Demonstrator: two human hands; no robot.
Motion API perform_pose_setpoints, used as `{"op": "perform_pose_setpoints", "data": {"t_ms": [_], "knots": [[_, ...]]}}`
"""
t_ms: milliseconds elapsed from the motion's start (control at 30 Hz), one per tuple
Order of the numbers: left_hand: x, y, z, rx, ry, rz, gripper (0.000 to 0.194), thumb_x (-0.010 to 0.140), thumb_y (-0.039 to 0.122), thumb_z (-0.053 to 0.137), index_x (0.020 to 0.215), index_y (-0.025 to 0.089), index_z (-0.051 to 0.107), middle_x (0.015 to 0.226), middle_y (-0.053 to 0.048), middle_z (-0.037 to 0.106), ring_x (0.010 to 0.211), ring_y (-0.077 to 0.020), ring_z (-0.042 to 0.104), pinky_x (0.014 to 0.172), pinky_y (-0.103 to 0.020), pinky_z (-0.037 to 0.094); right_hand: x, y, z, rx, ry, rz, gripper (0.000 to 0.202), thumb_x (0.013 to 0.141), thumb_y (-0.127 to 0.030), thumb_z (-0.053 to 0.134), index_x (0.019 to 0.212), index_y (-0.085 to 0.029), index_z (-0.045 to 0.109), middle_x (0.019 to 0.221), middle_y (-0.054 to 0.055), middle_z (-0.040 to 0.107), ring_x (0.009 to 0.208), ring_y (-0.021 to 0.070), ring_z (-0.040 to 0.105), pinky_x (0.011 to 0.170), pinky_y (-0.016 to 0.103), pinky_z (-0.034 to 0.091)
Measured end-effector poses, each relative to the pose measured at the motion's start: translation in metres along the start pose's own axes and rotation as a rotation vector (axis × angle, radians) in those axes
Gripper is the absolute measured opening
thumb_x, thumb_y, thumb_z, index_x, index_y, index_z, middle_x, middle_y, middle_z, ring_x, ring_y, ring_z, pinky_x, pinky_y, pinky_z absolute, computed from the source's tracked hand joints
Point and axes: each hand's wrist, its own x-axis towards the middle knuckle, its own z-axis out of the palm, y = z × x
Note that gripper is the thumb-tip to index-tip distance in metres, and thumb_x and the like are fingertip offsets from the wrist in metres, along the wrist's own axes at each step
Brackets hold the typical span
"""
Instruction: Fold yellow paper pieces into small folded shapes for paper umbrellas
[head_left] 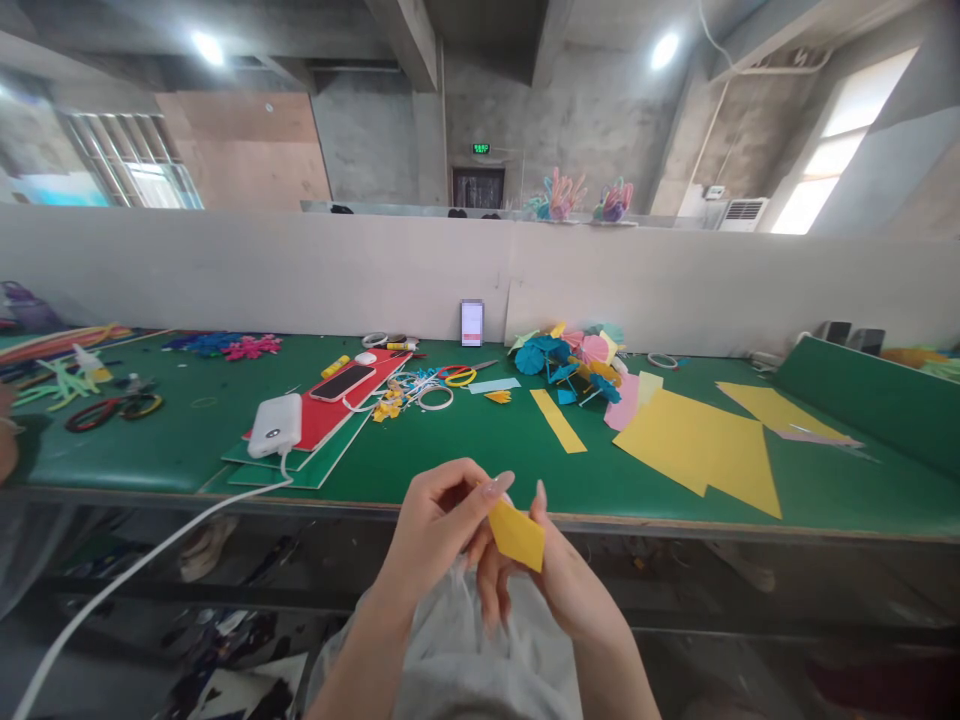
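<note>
A small piece of folded yellow paper [517, 536] is held between my hands, just in front of the table's near edge and above my lap. My left hand [442, 515] pinches its upper left corner between thumb and fingers. On the other side, my right hand [562, 570] holds the lower right part against its palm, thumb pointing up and fingers curled underneath. The paper hides part of those fingers. Beyond my hands, a yellow paper strip [558, 421] and a large yellow sheet [697, 440] with a cut-out corner lie on the green table [450, 445].
Paper umbrellas [555, 360] in several colours are heaped at the back. Scissors [459, 375], paper scraps [390, 403] and a tape roll [435, 398] lie left of them. A white power bank [275, 426] with a cable and a phone [343, 382] rest on red boards [322, 424]. Another person's hand [6, 440] shows far left.
</note>
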Motion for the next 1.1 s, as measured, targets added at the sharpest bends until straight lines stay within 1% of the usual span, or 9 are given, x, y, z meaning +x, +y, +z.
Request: {"op": "perform_pose_setpoints", "data": {"t_ms": [67,133,200,233,300,533,767,933,1100], "knots": [[-0.001,0.0,0.0,0.029,0.06,0.028,0.038,0.077,0.044,0.063,0.055,0.018,0.048,0.039,0.008,0.034,0.033,-0.0052,0.032,0.036,-0.019,0.023,-0.004,-0.005,-0.004,0.02,-0.025,-0.007,0.071,0.089,-0.067,0.016,0.084,-0.019,0.068,0.062,0.007,0.064,0.056,0.0189,0.059,0.058,0.032,0.049],[-0.001,0.0,-0.002,0.078,0.09,0.052,0.038,0.077,0.044,0.063,0.054,0.018,0.048,0.038,0.009,0.032,0.033,-0.0051,0.03,0.035,-0.019,0.024,-0.007,-0.008,-0.008,0.004,0.022,-0.067,0.06,0.087,-0.067,0.031,0.087,-0.019,0.067,0.069,0.007,0.066,0.064,0.0198,0.061,0.06,0.031,0.048],[0.0,-0.002,-0.004,0.12,0.073,0.062,0.038,0.079,0.045,0.061,0.055,0.018,0.048,0.037,0.009,0.033,0.032,-0.0048,0.028,0.034,-0.019,0.023,-0.009,-0.01,-0.009,-0.111,0.091,-0.134,0.042,0.083,-0.058,0.052,0.082,-0.019,0.066,0.07,0.005,0.066,0.064,0.0189,0.06,0.058,0.028,0.046],[0.0,-0.003,-0.005,0.136,0.056,0.067,0.038,0.08,0.045,0.06,0.056,0.018,0.047,0.037,0.008,0.034,0.031,-0.0048,0.029,0.034,-0.019,0.023,-0.01,-0.011,-0.008,-0.181,0.116,-0.159,0.035,0.083,-0.052,0.057,0.079,-0.018,0.066,0.069,0.004,0.066,0.063,0.0178,0.06,0.056,0.026,0.044],[0.0,-0.004,-0.006,0.166,0.027,0.076,0.038,0.081,0.044,0.058,0.056,0.018,0.046,0.037,0.008,0.037,0.031,-0.0052,0.032,0.035,-0.019,0.025,-0.011,-0.013,-0.006,-0.298,0.16,-0.191,0.028,0.087,-0.041,0.057,0.074,-0.017,0.065,0.065,0.003,0.066,0.061,0.0161,0.06,0.056,0.024,0.042],[-0.002,-0.001,-0.006,0.244,0.033,0.1,0.04,0.083,0.044,0.056,0.055,0.019,0.043,0.037,0.008,0.031,0.033,-0.0059,0.03,0.036,-0.02,0.024,-0.012,-0.016,-0.002,-0.323,0.173,-0.22,0.036,0.093,-0.037,0.047,0.068,-0.016,0.062,0.06,0.003,0.065,0.057,0.0148,0.06,0.055,0.024,0.041],[-0.004,0.001,-0.003,0.215,0.068,0.11,0.042,0.083,0.043,0.055,0.053,0.019,0.041,0.037,0.009,0.03,0.032,-0.005,0.026,0.034,-0.021,0.021,-0.014,-0.017,-0.002,-0.241,0.163,-0.193,0.039,0.093,-0.039,0.046,0.064,-0.017,0.059,0.057,0.002,0.065,0.056,0.0151,0.058,0.059,0.026,0.041],[-0.004,-0.001,-0.001,0.163,0.048,0.09,0.042,0.084,0.045,0.054,0.054,0.019,0.039,0.037,0.009,0.029,0.032,-0.0051,0.026,0.034,-0.02,0.02,-0.014,-0.019,0.001,-0.17,0.185,-0.162,0.044,0.094,-0.042,0.043,0.062,-0.017,0.058,0.054,0.002,0.061,0.055,0.0147,0.054,0.059,0.026,0.04],[-0.001,-0.006,-0.002,0.175,0.046,0.126,0.043,0.086,0.044,0.052,0.054,0.019,0.038,0.038,0.009,0.029,0.033,-0.0047,0.026,0.035,-0.02,0.021,-0.011,-0.017,0.003,-0.03,0.214,-0.173,0.046,0.093,-0.043,0.045,0.056,-0.016,0.053,0.047,-0.001,0.054,0.045,0.0122,0.05,0.051,0.025,0.037]]}}
